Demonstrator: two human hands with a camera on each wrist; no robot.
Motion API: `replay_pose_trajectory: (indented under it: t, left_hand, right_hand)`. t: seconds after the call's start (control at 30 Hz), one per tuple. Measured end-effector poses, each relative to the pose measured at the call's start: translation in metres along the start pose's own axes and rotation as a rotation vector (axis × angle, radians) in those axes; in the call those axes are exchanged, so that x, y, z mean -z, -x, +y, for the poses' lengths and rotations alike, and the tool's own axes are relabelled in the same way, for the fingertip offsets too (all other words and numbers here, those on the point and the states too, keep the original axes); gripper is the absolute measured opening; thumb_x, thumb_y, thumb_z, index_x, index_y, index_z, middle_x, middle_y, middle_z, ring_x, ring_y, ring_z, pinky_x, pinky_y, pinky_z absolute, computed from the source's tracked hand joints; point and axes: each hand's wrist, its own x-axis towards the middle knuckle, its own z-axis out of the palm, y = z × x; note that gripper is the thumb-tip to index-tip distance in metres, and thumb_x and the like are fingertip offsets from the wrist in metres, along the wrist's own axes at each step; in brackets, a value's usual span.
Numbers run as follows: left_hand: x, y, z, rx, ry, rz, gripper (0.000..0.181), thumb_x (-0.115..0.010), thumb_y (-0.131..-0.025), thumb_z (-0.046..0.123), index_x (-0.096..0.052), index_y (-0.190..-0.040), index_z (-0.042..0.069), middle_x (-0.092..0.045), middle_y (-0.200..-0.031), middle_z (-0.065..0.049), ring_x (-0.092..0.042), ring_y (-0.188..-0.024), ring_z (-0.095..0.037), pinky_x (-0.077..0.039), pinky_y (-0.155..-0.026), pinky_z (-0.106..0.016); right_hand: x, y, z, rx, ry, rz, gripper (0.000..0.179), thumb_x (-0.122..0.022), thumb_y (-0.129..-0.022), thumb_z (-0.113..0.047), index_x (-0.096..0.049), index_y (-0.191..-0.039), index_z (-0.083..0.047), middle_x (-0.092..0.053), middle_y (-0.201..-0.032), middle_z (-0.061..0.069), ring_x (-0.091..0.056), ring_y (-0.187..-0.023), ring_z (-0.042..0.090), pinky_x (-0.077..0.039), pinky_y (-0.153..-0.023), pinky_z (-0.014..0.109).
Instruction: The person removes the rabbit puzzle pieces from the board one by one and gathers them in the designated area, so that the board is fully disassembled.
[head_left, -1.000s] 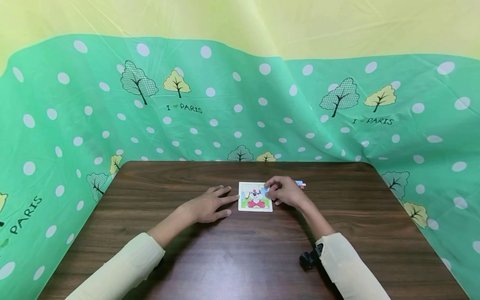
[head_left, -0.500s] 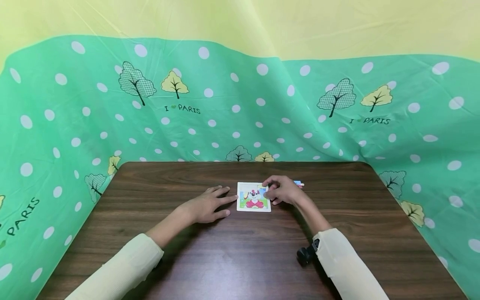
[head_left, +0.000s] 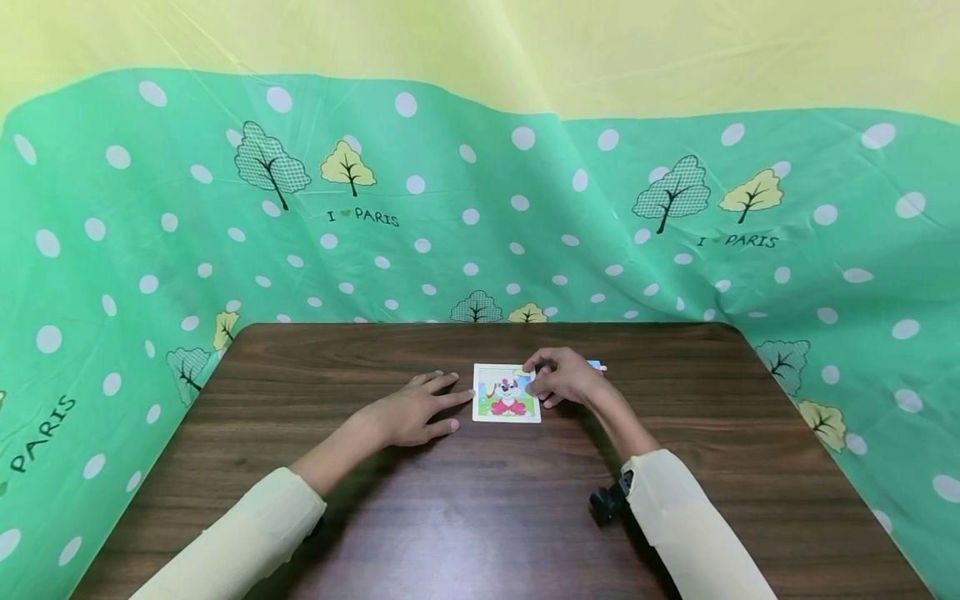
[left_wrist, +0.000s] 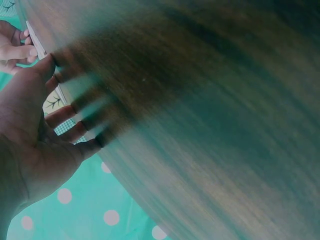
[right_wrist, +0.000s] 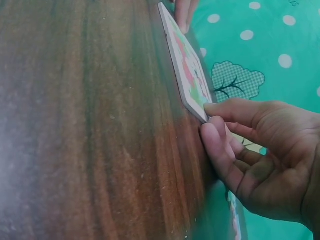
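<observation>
A square white-framed picture puzzle (head_left: pixel 507 407) with a cartoon animal in red lies on the table. My left hand (head_left: pixel 412 412) rests to its left with spread fingers, the index fingertip at the frame's left edge. At the top right corner, my right hand (head_left: pixel 566 379) pinches a small puzzle piece with some yellow on it (head_left: pixel 521 372), thumb and index curled over the frame. The right wrist view has the right fingers (right_wrist: pixel 216 137) at the edge of the puzzle board (right_wrist: pixel 187 75); they hide most of the piece.
Just beyond the right hand lies a loose blue and pink piece (head_left: pixel 597 366), partly covered by the hand. A brown wood-grain table (head_left: pixel 480 517) spans the front. Behind it hangs a green and yellow curtain (head_left: pixel 420 192) with dots and trees.
The right hand keeps to the same corner, its wrist and forearm shifted slightly left and up. The left hand stays at the puzzle's left edge. The head view has drifted a little.
</observation>
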Motion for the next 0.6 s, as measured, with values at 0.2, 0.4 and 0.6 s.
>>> replay_pose_trajectory:
  t: [0.2, 0.4, 0.6]
  left_hand:
    - [0.0004, 0.0, 0.0008, -0.001, -0.001, -0.001, 0.06, -0.053, -0.121, 0.043, -0.04, -0.178, 0.028, -0.03, -0.187, -0.019, -0.024, -0.174, -0.048, -0.027, -0.14, -0.068]
    - [0.0, 0.0001, 0.0001, 0.003, -0.005, -0.001, 0.061, -0.052, -0.121, 0.044, -0.039, -0.178, 0.029, -0.029, -0.187, -0.018, -0.024, -0.174, -0.048, -0.027, -0.139, -0.068]
    - [-0.0008, 0.0, 0.0003, 0.0, -0.01, 0.004, 0.06, -0.053, -0.121, 0.044, -0.04, -0.178, 0.028, -0.03, -0.186, -0.018, -0.026, -0.174, -0.048, -0.027, -0.139, -0.068]
  right_hand:
    - [-0.0003, -0.0013, -0.0026, -0.023, -0.017, 0.012, 0.041, -0.084, -0.095, 0.003, -0.071, -0.134, 0.003, -0.057, -0.085, 0.003, -0.07, -0.074, 0.017, -0.067, -0.065, 0.031]
    - [-0.0016, -0.0019, -0.0022, -0.01, -0.032, 0.028, 0.04, -0.084, -0.095, 0.006, -0.069, -0.132, 0.003, -0.059, -0.089, 0.005, -0.069, -0.073, 0.016, -0.066, -0.062, 0.03]
    - [-0.0027, 0.0001, -0.0003, 0.018, -0.037, 0.041, 0.038, -0.082, -0.096, 0.006, -0.067, -0.131, 0.003, -0.063, -0.095, 0.009, -0.069, -0.075, 0.018, -0.066, -0.062, 0.031]
